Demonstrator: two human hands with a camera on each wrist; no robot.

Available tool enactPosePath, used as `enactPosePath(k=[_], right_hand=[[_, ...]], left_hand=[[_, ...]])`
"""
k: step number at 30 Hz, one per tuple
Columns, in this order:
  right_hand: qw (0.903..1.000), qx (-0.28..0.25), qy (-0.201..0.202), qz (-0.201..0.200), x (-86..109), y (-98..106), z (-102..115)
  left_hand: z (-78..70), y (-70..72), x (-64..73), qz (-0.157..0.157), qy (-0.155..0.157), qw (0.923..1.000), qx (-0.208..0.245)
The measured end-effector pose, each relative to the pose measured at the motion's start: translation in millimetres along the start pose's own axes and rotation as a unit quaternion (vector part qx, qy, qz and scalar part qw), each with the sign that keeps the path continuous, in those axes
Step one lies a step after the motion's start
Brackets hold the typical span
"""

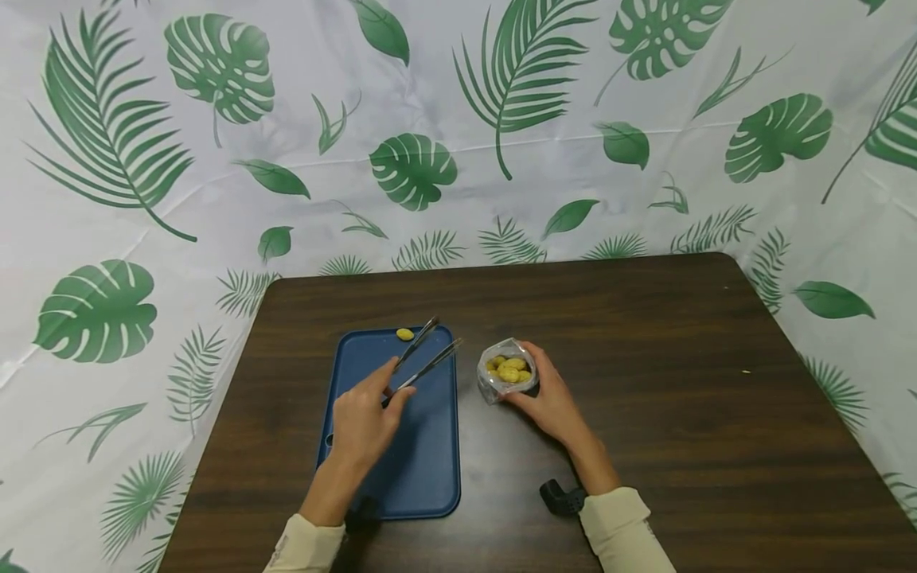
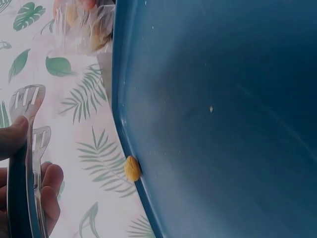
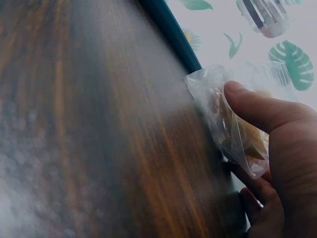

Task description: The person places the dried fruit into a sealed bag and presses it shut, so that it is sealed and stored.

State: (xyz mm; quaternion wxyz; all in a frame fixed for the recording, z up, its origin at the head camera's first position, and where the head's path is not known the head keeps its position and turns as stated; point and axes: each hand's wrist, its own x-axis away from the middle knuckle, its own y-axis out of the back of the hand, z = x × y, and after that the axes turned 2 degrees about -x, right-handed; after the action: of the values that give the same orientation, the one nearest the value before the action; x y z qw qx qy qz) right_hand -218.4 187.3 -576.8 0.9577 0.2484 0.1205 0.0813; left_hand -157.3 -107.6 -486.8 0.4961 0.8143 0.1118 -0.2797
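Observation:
My left hand (image 1: 364, 418) grips a pair of metal tongs (image 1: 430, 362) over the blue tray (image 1: 419, 477). The tongs' two arms stand apart with nothing between their tips; slots show in the tips (image 2: 30, 99) in the left wrist view. One small yellow oval piece (image 1: 404, 334) lies at the tray's far edge, just beyond the tongs. To the right of the tray, my right hand (image 1: 548, 402) holds a clear plastic bag (image 1: 490, 386) by its side, thumb and fingers around it. Several similar yellow pieces (image 1: 510, 370) show through the bag's open top.
The dark wood table (image 1: 645, 358) extends to the right of the bag. A black strap-like device (image 1: 562, 497) sits by the right wrist. Behind the table hangs a white cloth (image 1: 544, 191) printed with green leaves. A tiny yellow scrap (image 1: 746, 372) lies at the right.

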Motion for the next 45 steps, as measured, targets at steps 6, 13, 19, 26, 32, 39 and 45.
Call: enactPosePath(k=[6,13,19,26,32,39,45], right_hand=[[1.0,-0.003,0.0,0.0,-0.4,0.5,2.3],[1.0,-0.006,-0.002,-0.002,-2.0,0.4,3.5],[1.0,-0.004,-0.001,-0.002,-3.8,0.3,2.2],[1.0,-0.002,0.003,-0.002,-3.5,-0.5,1.3],[1.0,-0.007,0.007,0.003,-1.4,-1.1,4.0],[0.9999,-0.003,0.009,-0.003,-1.1,0.0,4.0],[1.0,-0.005,0.006,-0.001,-0.5,1.3,3.3]], left_hand=[[5.6,3.4,-1.1,-0.009,-0.002,0.9998,-0.015],[10.8,3.8,-5.3,-0.02,-0.001,0.9995,-0.023],[14.1,3.9,-7.4,-0.033,0.009,0.9989,-0.031],[18.2,4.8,-8.2,-0.016,0.024,0.9977,-0.062],[22.7,4.4,-5.6,-0.005,0.034,0.9967,-0.073],[29.8,-0.9,-3.0,0.003,0.048,0.996,-0.076],[33.8,-4.8,-1.0,0.014,0.064,0.9949,-0.076]])
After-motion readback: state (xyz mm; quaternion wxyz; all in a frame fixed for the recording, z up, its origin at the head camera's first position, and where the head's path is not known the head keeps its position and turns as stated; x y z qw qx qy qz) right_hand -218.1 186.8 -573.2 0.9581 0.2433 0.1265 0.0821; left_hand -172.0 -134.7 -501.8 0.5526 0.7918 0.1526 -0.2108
